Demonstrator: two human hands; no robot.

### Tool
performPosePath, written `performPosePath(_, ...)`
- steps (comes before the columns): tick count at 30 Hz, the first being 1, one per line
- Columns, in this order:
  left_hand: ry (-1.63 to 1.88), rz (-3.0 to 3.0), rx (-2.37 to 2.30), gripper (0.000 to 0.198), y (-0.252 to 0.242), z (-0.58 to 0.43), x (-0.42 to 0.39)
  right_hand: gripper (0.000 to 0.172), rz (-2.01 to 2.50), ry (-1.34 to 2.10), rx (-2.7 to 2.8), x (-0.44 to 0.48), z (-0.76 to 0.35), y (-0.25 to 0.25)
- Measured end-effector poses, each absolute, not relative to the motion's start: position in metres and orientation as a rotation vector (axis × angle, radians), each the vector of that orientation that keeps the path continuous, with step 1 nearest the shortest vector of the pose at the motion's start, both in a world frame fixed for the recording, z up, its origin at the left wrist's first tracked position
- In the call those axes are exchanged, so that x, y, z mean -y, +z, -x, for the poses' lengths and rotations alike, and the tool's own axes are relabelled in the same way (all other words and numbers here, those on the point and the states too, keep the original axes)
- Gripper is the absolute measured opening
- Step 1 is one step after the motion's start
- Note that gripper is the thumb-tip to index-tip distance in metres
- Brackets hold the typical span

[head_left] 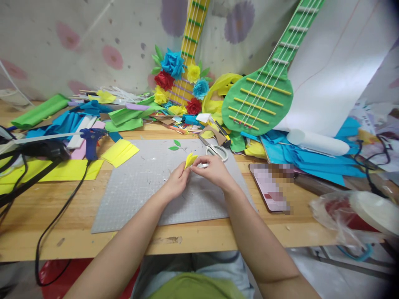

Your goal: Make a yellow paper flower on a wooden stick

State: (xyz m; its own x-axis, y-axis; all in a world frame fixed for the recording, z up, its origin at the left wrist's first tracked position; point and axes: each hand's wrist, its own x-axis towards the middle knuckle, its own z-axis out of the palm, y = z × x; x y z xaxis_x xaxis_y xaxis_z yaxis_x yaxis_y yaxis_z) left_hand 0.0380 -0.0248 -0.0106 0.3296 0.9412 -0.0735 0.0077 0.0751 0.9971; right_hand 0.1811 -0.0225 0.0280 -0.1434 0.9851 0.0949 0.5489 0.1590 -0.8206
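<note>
My left hand [175, 182] and my right hand [211, 169] meet over the grey cutting mat [131, 195]. Both pinch a small yellow paper piece [190, 159] that sticks up between their fingertips. The fingers of each hand are closed on it. Something small and white shows at my right fingertips; I cannot make it out. Two green paper leaves [175, 145] lie on the mat just beyond the hands. Scissors [215, 150] rest at the mat's far right corner, close to my right hand.
A blue glue gun [91, 140] with a black cord stands left of the mat, beside yellow paper sheets [120, 152]. Paper flowers [174, 79] and two paper guitars [262, 95] lean at the back. A phone [270, 187] lies right of the mat, tape rolls [372, 211] further right.
</note>
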Motion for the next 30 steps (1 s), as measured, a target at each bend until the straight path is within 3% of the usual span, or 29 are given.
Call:
performPosePath(13, 0.798, -1.054, -0.899, 0.018, 0.004, -0.041, 0.031, 0.008, 1.521, 0.657, 1.874, 0.023, -0.183, 0.026)
performPosePath(30, 0.832, -0.978, -0.876, 0.009, 0.009, -0.038, 0.031, 0.014, 1.394, 0.948, 1.862, 0.018, -0.19, 0.021)
